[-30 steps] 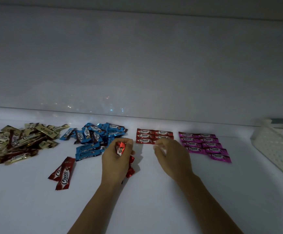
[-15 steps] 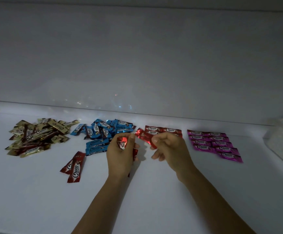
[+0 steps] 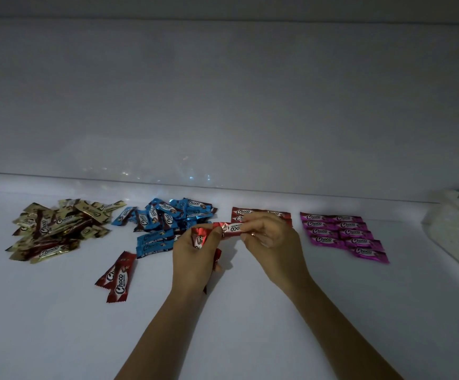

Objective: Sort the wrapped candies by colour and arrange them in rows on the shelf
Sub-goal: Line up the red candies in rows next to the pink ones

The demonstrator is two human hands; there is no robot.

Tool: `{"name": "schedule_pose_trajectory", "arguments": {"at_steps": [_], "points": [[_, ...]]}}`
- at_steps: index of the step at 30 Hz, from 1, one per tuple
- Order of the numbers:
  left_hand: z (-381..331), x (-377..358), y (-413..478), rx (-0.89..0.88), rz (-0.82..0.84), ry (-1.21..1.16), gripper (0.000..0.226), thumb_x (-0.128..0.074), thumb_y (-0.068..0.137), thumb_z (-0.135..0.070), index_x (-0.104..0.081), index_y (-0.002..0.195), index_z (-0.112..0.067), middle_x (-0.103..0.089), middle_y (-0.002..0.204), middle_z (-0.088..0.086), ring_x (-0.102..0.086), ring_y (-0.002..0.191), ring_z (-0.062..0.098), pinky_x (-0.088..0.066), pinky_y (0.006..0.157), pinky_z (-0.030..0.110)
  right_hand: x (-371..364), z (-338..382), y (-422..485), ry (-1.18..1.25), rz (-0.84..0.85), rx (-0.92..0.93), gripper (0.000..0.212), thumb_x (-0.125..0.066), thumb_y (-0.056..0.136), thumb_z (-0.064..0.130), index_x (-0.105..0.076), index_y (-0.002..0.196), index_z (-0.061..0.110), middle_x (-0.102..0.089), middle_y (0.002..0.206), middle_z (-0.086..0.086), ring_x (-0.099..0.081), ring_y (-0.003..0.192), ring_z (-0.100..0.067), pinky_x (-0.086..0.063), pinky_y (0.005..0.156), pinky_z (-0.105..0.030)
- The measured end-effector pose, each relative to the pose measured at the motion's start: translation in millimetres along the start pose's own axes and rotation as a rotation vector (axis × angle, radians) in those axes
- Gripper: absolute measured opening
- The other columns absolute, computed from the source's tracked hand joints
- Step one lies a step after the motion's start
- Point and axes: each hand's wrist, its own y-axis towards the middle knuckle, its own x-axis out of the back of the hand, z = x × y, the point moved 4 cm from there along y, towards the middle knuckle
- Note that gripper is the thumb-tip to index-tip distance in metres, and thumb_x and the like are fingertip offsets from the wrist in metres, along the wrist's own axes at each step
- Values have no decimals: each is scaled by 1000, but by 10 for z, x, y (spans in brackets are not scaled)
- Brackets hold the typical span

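Head view: on the white shelf point(image 3: 250, 338), the red rows point(image 3: 243, 212) sat partly behind the hands. The left hand point(image 3: 192, 259) gripped a bundle of red candies point(image 3: 198, 237). The right hand point(image 3: 272, 242), back from the rows, now pinched one red candy point(image 3: 232, 228) from it, presumably the next to be laid.

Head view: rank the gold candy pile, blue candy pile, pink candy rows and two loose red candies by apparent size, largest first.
1. gold candy pile
2. blue candy pile, nearly as large; these two are too close to call firmly
3. pink candy rows
4. two loose red candies, smallest, though nearest the camera
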Motion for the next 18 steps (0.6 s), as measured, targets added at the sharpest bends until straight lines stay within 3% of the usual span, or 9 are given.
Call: {"name": "schedule_pose_trajectory", "arguments": {"at_steps": [3, 7, 11, 14, 16, 18], "points": [[-4, -4, -1, -8, 2, 3, 5, -61, 92, -14, -66, 93, -13, -57, 55, -5, -50, 42, 1, -42, 40, 16, 29, -63, 15, 195, -29, -294, 25, -68, 83, 4, -60, 96, 25, -66, 96, 12, -67, 85, -6, -53, 70, -19], [10, -14, 9, -7, 49, -8, 4, -62, 91, -13, -66, 90, -12, -62, 60, 1, -49, 42, 3, -42, 39, 19, 27, -129, 13, 310, 47, -520, 11, -57, 92, 13, -63, 84, 18, -72, 80, 2, -71, 75, -11, -53, 62, -22], [8, -115, -64, -84, 234, 126, 9, -63, 91, -13, -67, 83, -11, -72, 73, 6, -53, 43, 8, -44, 39, 23, 89, -250, 27, 581, -160, -627, 8, -55, 93, 12, -62, 89, 11, -70, 85, -9, -69, 76, -19, -53, 67, -30], [8, -82, -46, -81, 151, 118, 9, -61, 92, -15, -65, 85, -13, -68, 66, 4, -54, 44, 6, -44, 39, 21, 196, -297, 73, 290, -196, -421, 14, -50, 95, 10, -63, 91, 15, -63, 84, -5, -60, 66, -2, -48, 60, -19], [13, -29, -6, -85, 62, 82, 9, -60, 93, -16, -64, 85, -15, -65, 62, 3, -50, 43, 5, -43, 40, 20, 112, -219, 64, -6, -26, -221, 20, -46, 92, 22, -65, 99, 18, -63, 92, 9, -57, 75, 8, -44, 67, -11], [19, -5, 11, -92, 22, 71, 9, -59, 93, -17, -63, 85, -16, -63, 63, 3, -51, 44, 4, -44, 41, 19, -28, -240, -16, -293, 183, -119, 38, -41, 88, 28, -64, 115, 15, -63, 105, 10, -56, 95, 3, -44, 81, -14]]}}
